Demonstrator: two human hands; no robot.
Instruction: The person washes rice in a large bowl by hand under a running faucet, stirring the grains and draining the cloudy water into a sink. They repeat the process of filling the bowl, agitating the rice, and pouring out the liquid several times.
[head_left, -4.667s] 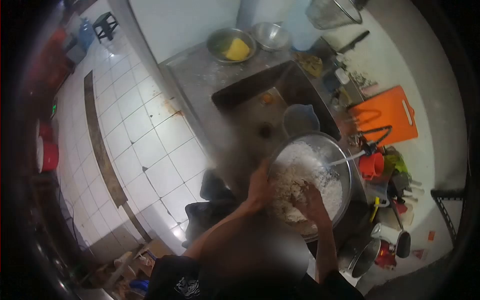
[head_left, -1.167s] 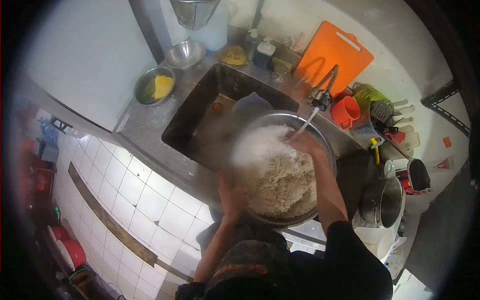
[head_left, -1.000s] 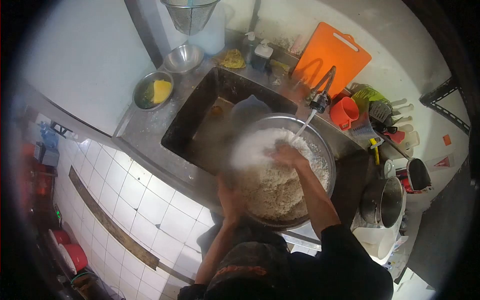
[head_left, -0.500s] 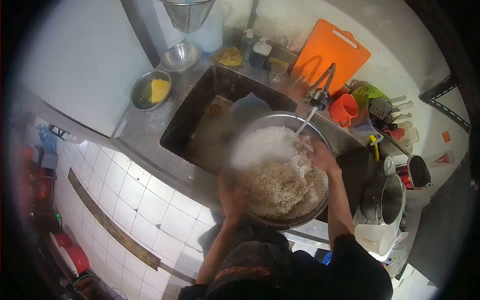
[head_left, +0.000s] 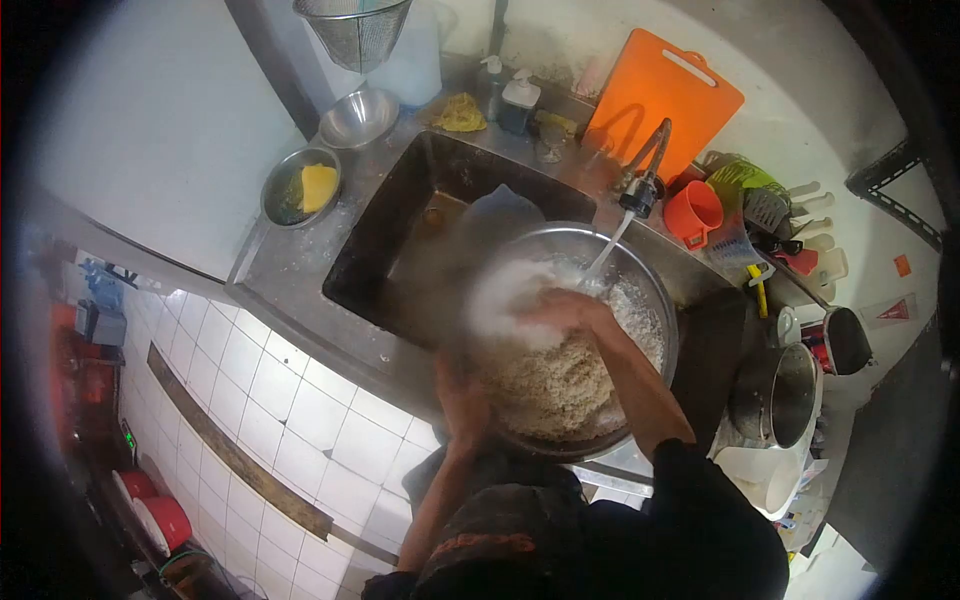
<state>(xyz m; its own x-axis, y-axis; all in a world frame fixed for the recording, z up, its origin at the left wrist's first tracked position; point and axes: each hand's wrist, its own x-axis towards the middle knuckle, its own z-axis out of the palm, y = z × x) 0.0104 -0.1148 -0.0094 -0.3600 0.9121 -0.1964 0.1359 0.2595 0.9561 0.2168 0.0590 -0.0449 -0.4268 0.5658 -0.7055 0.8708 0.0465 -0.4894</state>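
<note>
A large metal bowl [head_left: 672, 330] full of rice [head_left: 550, 388] sits at the sink's near right side. Water runs from the faucet [head_left: 640, 193] into its far part. My left hand [head_left: 460, 395] grips the bowl's rim on the left. Over in the rice, my right hand [head_left: 565, 312] lies with its fingers partly buried and blurred. A pale smear hides the rice around those fingertips.
Left of the bowl is the dark sink basin [head_left: 400, 225]. An orange cutting board [head_left: 665, 105] leans on the wall behind the faucet, with an orange mug [head_left: 693, 214] beside it. A pot [head_left: 775, 395] stands at right; small metal bowls [head_left: 360, 118] sit far left.
My right hand has swept left and toward the middle of the bowl through the rice, leaving the right side. My left hand stays at the rim. Water keeps running.
</note>
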